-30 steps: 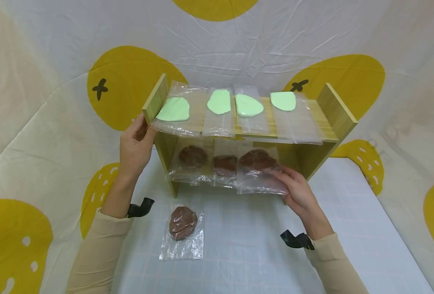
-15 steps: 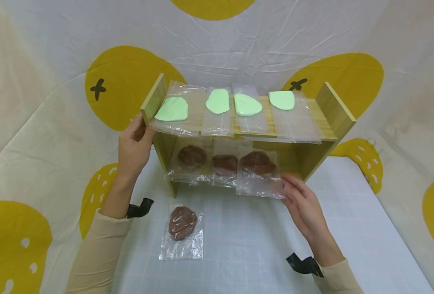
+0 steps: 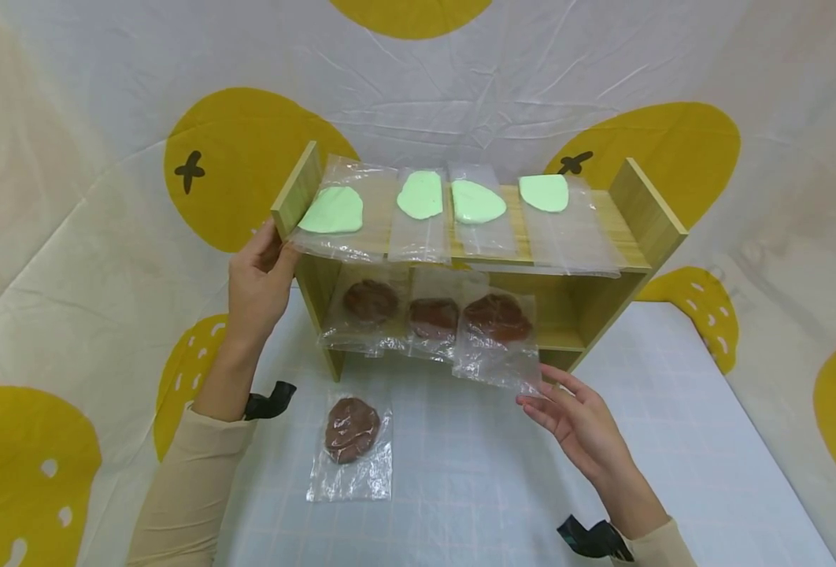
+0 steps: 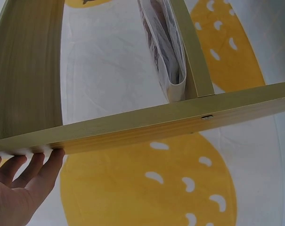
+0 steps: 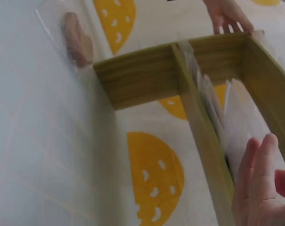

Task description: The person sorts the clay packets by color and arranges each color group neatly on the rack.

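My left hand (image 3: 258, 283) holds the left side panel of a small two-tier wooden shelf (image 3: 634, 236); its fingertips rest against the panel's outer face in the left wrist view. My right hand (image 3: 584, 425) has its fingers loosely extended at the lower right corner of a clear plastic bag (image 3: 492, 366), which holds a flat dark brown, dough-like piece (image 3: 496, 317). That bag lies on the lower tier, overhanging the front edge. Left of it are two similar bagged brown pieces, one in the middle (image 3: 434, 317) and one at the left (image 3: 371, 302).
Several clear bags with flat pale green pieces (image 3: 478, 203) lie along the upper tier. Another bagged brown piece (image 3: 351, 431) rests on the pale checked tablecloth (image 3: 453, 472) before the shelf. Behind hangs a white cloth (image 3: 453, 87) with yellow shapes.
My right hand has moved down and back from the right-hand bag, its fingers loosening. The bag's front edge has shifted lower. My left hand stays on the shelf.
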### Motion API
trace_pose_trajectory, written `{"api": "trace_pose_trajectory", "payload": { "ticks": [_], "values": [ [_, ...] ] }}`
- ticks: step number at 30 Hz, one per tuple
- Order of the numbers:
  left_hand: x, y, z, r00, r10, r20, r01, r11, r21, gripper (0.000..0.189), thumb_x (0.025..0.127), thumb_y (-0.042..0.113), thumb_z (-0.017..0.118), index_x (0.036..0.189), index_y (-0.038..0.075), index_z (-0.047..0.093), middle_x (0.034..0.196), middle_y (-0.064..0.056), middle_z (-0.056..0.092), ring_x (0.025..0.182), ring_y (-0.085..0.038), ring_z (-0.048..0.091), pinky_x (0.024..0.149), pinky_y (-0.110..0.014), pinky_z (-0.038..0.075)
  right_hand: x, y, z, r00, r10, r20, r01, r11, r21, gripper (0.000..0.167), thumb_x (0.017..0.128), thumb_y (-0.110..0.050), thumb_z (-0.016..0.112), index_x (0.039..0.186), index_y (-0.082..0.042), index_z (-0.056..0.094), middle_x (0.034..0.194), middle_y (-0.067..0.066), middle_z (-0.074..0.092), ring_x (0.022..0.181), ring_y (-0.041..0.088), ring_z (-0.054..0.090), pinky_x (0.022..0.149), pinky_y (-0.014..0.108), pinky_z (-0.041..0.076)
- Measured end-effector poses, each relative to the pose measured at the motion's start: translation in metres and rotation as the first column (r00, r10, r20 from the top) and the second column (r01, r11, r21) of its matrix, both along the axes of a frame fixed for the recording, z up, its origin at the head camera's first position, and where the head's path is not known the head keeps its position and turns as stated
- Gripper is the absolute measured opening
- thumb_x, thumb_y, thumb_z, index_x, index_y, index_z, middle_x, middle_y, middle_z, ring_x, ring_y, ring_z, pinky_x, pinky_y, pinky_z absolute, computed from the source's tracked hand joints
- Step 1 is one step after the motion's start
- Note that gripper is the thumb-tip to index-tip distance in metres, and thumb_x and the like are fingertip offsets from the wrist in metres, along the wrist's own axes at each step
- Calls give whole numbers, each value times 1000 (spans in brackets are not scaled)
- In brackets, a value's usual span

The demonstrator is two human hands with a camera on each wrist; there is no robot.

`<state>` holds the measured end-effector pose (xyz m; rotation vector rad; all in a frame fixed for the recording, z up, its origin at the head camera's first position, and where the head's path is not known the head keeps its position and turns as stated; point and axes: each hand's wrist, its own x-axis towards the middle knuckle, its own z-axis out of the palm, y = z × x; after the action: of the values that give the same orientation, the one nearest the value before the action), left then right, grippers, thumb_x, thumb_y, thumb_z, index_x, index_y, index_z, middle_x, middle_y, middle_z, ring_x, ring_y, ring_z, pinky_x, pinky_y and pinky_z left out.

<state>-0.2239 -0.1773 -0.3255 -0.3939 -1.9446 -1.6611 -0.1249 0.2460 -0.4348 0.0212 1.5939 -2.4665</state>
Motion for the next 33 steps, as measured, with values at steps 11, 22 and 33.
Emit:
{"api": "trace_pose_trajectory", "payload": {
  "ticks": [11, 22, 33],
  "values": [
    [1, 1, 1, 1000, -5, -7, 5, 1000, 10, 45, 99, 13, 65, 144, 18, 57, 138, -7, 60, 122, -22, 59, 99, -34, 50, -21, -4, 0, 1000, 1, -8, -1, 999, -37, 25, 102, 2, 54, 126, 3, 57, 112, 13, 68, 96, 23, 71, 92, 28, 51],
    [1, 1, 2, 1000, 0, 14, 0, 1000, 5, 46, 99, 15, 65, 144, 19, 56, 139, -5, 59, 124, -22, 58, 100, -37, 49, -40, -6, 1, 994, -47, 101, 60, 990, -127, 17, 99, -1, 60, 112, 1, 71, 112, 16, 69, 97, 23, 71, 92, 28, 51],
    [0, 1, 1, 1000, 1, 13, -1, 1000, 7, 46, 99, 15, 65, 144, 19, 56, 140, -5, 59, 125, -22, 57, 101, -37, 49, -38, -9, -2, 990, -63, 128, 80, 987, -137, 16, 99, -4, 62, 113, 0, 69, 114, 15, 67, 102, 26, 70, 94, 30, 50]
  ]
}}
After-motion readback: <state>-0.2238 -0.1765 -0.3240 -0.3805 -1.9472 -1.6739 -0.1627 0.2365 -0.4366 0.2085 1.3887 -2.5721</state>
